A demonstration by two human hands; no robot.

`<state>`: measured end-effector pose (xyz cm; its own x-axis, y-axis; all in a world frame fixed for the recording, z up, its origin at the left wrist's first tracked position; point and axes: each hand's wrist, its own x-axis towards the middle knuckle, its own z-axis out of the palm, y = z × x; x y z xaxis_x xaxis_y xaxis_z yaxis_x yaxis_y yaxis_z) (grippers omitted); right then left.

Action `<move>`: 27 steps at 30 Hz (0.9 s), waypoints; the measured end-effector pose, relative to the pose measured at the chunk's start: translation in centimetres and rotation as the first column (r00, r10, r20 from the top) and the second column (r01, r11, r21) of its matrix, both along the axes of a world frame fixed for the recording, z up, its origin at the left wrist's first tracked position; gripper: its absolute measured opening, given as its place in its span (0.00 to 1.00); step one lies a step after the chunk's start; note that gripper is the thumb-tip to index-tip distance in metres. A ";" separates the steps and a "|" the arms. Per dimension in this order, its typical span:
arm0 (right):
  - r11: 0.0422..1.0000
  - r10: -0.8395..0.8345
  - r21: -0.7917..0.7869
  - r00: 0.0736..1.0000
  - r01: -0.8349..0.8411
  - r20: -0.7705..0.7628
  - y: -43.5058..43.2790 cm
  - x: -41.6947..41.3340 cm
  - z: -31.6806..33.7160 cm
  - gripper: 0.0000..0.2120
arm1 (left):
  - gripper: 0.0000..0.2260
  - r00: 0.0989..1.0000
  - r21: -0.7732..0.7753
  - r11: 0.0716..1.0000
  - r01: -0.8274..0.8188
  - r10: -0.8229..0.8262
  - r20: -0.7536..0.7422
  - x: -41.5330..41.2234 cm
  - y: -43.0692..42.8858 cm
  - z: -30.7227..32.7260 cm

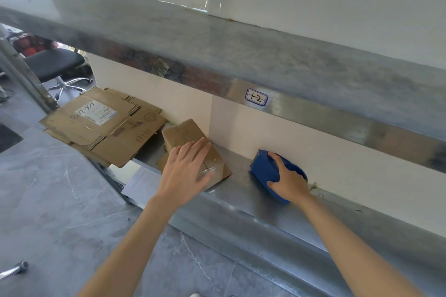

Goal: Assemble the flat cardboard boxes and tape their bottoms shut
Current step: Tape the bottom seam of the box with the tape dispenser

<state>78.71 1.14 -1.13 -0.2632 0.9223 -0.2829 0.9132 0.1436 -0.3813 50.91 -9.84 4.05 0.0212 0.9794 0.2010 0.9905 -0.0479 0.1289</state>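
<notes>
Both hands reach forward from bare, nearly straight forearms that rise from the bottom of the frame over a grey, veined floor (48, 200). The left hand (185, 171), at centre, is flat, fingers straight and slightly spread, palm down on a small brown box (183, 132). The right hand (288, 182), right of centre and well apart from the left, is curled over a blue plastic dispenser (264, 166). Its fingers lie across the rounded top and its thumb presses the near side.

The box is folded up and sits tilted on a dull metal shelf (241, 193). A strip of glossy clear tape (212, 170) runs along the seam just beside the left fingertips. The dispenser lies on the same shelf to the right of the box, close to the cream back wall.

Left of the box, a stack of flat boxes (103, 122) overhangs the shelf end. They are corrugated and worn, and the top one bears a white printed sticker. Above them a broad brushed-metal rail (313, 72) crosses the frame, carrying a small label (257, 97) hand-marked "1-2". At upper left stands a black swivel chair (54, 62).
</notes>
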 end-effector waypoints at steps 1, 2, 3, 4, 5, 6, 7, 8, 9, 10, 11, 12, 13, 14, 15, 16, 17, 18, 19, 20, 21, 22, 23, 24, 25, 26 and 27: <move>0.996 0.013 0.087 1.000 -0.015 0.027 -0.3 -0.1 0.2 0.35 | 0.30 1.000 0.007 1.000 -0.007 0.007 0.002 -0.2 -0.1 -0.1; 0.988 0.035 0.152 0.998 -0.041 0.042 -0.5 -0.3 0.5 0.33 | 0.30 1.000 0.012 1.000 -0.014 0.014 0.004 -0.5 -0.1 -0.2; 0.979 0.063 0.191 0.997 -0.071 0.047 -0.6 -0.5 0.8 0.32 | 0.31 1.000 0.018 1.000 -0.021 0.021 0.012 -0.7 -0.1 -0.2; 0.971 0.093 0.218 0.994 -0.102 0.051 -0.6 -0.7 1.3 0.31 | 0.31 0.999 0.024 0.999 -0.029 0.028 0.029 -1.0 -0.1 -0.3; 0.960 0.123 0.245 0.991 -0.132 0.055 -0.7 -0.9 1.7 0.30 | 0.30 0.998 0.033 0.999 -0.039 0.037 0.054 -1.2 0.0 -0.3; 0.949 0.151 0.271 0.987 -0.162 0.060 -0.8 -1.0 2.2 0.30 | 0.30 0.995 0.044 0.998 -0.051 0.047 0.083 -1.3 0.2 -0.2; 0.939 0.179 0.286 0.982 -0.190 0.063 -0.9 -1.2 2.8 0.31 | 0.30 0.993 0.056 0.997 -0.059 0.053 0.110 -1.3 0.4 0.1; 0.932 0.209 0.291 0.976 -0.218 0.062 -1.0 -1.2 3.4 0.31 | 0.29 0.990 0.066 0.996 -0.058 0.049 0.134 -1.3 0.6 0.4; 0.924 0.238 0.295 0.969 -0.246 0.063 -1.1 -1.2 4.0 0.31 | 0.28 0.987 0.076 0.996 -0.051 0.038 0.157 -1.1 0.9 0.7; 0.913 0.266 0.301 0.961 -0.276 0.072 -1.2 -1.1 4.6 0.32 | 0.27 0.982 0.084 0.996 -0.040 0.024 0.187 -1.0 1.1 0.9; 0.899 0.297 0.309 0.950 -0.311 0.092 -1.4 -1.1 5.2 0.32 | 0.27 0.973 0.090 0.995 -0.031 0.010 0.229 -0.9 1.4 1.2; 0.883 0.332 0.311 0.936 -0.352 0.115 -1.7 -1.0 5.8 0.33 | 0.26 0.961 0.090 0.996 -0.022 -0.004 0.278 -0.9 1.6 1.5; 0.868 0.371 0.306 0.920 -0.391 0.126 -2.0 -0.9 6.3 0.33 | 0.26 0.945 0.084 0.996 -0.009 -0.019 0.325 -0.9 1.8 1.7; 0.854 0.409 0.298 0.904 -0.427 0.122 -2.3 -0.8 6.6 0.33 | 0.26 0.928 0.073 0.997 0.013 -0.039 0.371 -0.9 2.0 2.0; 0.840 0.446 0.291 0.888 -0.459 0.112 -2.6 -0.6 6.8 0.33 | 0.25 0.905 0.054 0.997 0.048 -0.066 0.421 -0.9 2.2 2.2; 0.823 0.478 0.295 0.872 -0.486 0.105 -3.0 -0.5 7.0 0.33 | 0.24 0.874 0.031 0.995 0.095 -0.098 0.475 -0.9 2.3 2.4; 0.801 0.505 0.312 0.856 -0.511 0.105 -3.4 -0.4 7.3 0.33 | 0.23 0.843 0.006 0.989 0.146 -0.127 0.523 -0.9 2.4 2.5; 0.776 0.528 0.339 0.842 -0.532 0.113 -3.8 -0.3 7.5 0.34 | 0.23 0.820 -0.016 0.981 0.194 -0.154 0.552 -0.8 2.5 2.6; 0.753 0.544 0.364 0.830 -0.548 0.126 -4.1 -0.4 7.7 0.34 | 0.23 0.808 -0.032 0.972 0.233 -0.175 0.562 -0.7 2.5 2.5; 0.735 0.555 0.381 0.820 -0.561 0.138 -4.4 -0.4 7.9 0.35 | 0.22 0.803 -0.041 0.965 0.261 -0.193 0.563 -0.6 2.5 2.4; 0.721 0.565 0.393 0.812 -0.571 0.146 -4.5 -0.4 8.0 0.35 | 0.22 0.797 -0.040 0.960 0.276 -0.206 0.568 -0.4 2.4 2.3; 0.709 0.572 0.405 0.806 -0.578 0.149 -4.7 -0.4 8.1 0.35 | 0.22 0.788 -0.033 0.959 0.281 -0.211 0.578 -0.2 2.3 2.3; 0.697 0.579 0.418 0.802 -0.582 0.151 -4.8 -0.4 8.2 0.35 | 0.21 0.777 -0.026 0.959 0.281 -0.212 0.593 0.0 2.3 2.2; 0.686 0.585 0.429 0.796 -0.587 0.155 -4.8 -0.4 8.2 0.34 | 0.19 0.763 -0.020 0.959 0.283 -0.212 0.610 0.1 2.1 2.2; 0.679 0.589 0.435 0.793 -0.591 0.158 -4.9 -0.5 8.3 0.33 | 0.17 0.750 -0.015 0.959 0.284 -0.213 0.626 0.3 2.0 2.2; 0.678 0.589 0.434 0.791 -0.593 0.162 -5.0 -0.6 8.3 0.32 | 0.15 0.739 -0.007 0.959 0.283 -0.214 0.639 0.4 1.9 2.2; 0.681 0.588 0.425 0.791 -0.596 0.167 -5.0 -0.7 8.4 0.31 | 0.12 0.730 0.005 0.961 0.276 -0.213 0.650 0.6 1.8 2.2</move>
